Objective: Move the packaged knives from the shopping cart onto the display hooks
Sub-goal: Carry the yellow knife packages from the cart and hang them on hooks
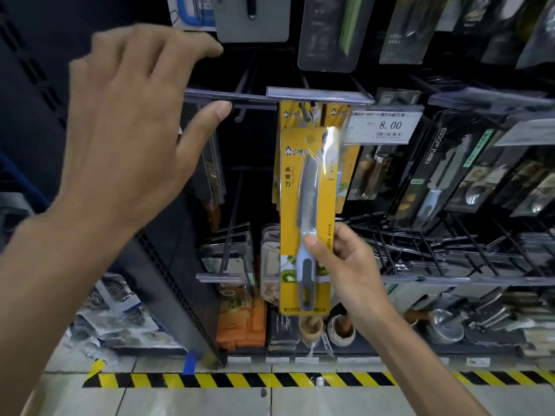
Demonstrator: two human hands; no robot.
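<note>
A yellow packaged fruit knife [306, 187] with a pale blue handle stands upright in front of the display. My right hand [345, 265] grips its lower part, thumb on the front. Its hang hole is just below a hook [304, 114] that carries more yellow knife packs [292, 114]. My left hand [132, 127] is raised with fingers spread, holding nothing, its thumb tip beside a bare hook [255, 107] under a clear label rail [228, 96]. The shopping cart is out of view.
A price tag [383, 127] reading 8.00 hangs right of the yellow packs. Dark knife packages [444, 181] fill hooks to the right and above. Lower shelves hold orange packs [240, 328] and metal utensils [450, 325]. Hazard tape [240, 380] marks the floor.
</note>
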